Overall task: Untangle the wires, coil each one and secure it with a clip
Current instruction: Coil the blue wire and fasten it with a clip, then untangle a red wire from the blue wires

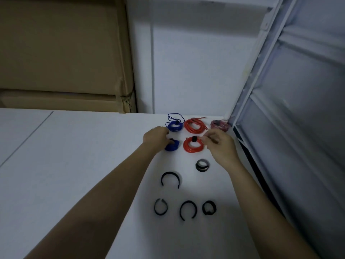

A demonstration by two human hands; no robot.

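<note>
Head view: left hand (155, 137) grips blue coil (172, 145); right hand (217, 144) pinches flat red coil (193, 144).

On the white table (74, 165) lie 5 wire coils: 2 blue coils, one at the back (174, 126) and one under the left hand (172, 145); 2 red coils, one at the back (195, 125) and one nearer (193, 145); and 1 dark pinkish coil (220, 125) at the far right. There are 5 loose black clips, namely 1 beside the right wrist (202, 165), 1 open arc below it (170, 179), and 3 in the nearest row (160, 207) (188, 210) (209, 208). 2 hands are in view, left (155, 137) and right (219, 144), and 2 cardboard boxes (61, 53) stand stacked behind the table.
</note>
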